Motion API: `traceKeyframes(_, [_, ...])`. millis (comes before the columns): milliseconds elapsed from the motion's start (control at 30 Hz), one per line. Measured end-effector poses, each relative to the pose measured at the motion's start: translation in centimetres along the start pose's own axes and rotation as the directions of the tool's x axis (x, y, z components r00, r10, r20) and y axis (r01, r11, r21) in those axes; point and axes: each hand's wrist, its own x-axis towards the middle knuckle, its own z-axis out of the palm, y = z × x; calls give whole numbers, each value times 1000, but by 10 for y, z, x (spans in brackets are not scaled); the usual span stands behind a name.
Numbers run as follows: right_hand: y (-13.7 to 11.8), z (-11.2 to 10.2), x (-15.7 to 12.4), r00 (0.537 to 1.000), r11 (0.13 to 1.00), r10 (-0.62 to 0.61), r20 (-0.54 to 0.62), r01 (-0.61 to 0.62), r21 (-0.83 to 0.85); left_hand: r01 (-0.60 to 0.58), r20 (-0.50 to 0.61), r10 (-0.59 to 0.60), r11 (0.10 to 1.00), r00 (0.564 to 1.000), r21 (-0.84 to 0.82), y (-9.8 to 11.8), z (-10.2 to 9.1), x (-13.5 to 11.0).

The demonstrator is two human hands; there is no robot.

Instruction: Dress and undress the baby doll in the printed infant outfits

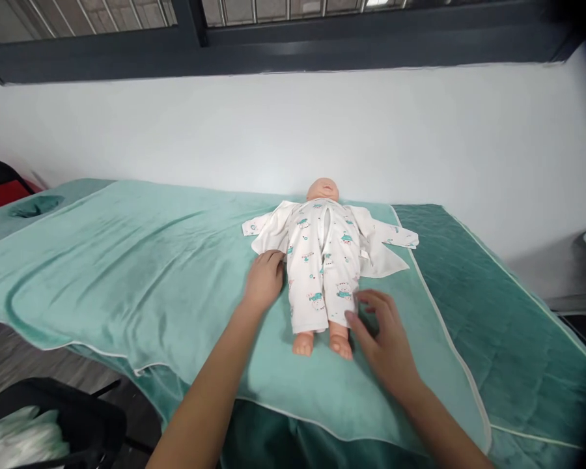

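Observation:
A baby doll (323, 189) lies on its back, head toward the wall, bare feet toward me. White printed trousers (312, 273) cover its legs up to the chest. A white printed jacket (276, 225) lies spread beneath it, with both sleeves stretched out sideways. My left hand (266, 279) rests by the doll's hip on the left, fingers loosely bent against the trousers' side and nothing visible in them. Beside the lower trouser leg on the right is my right hand (385, 339), thumb and fingers apart, the fingertips at the cloth's edge.
A light green sheet (141, 260) covers much of the bed, with a darker green quilted cover (488, 306) to the right. Behind stands a white wall (176, 130) below a dark window frame (351, 49). A black chair (92, 417) holding crumpled cloth is at the lower left.

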Motion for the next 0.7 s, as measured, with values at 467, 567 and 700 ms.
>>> traceKeyframes(467, [-33, -14, -16, 983, 993, -111, 148, 116, -27, 9, -34, -12, 996, 999, -91, -4, -3, -6])
traceKeyframes(567, [-41, -24, -21, 981, 991, -126, 146, 130, -20, 20, -34, -24, 993, 999, -120, -6, -3, -6])
traceKeyframes(700, [-50, -21, -18, 980, 980, -162, 114, 174, -101, 33, -46, -41, 986, 998, -161, -7, -3, -7])
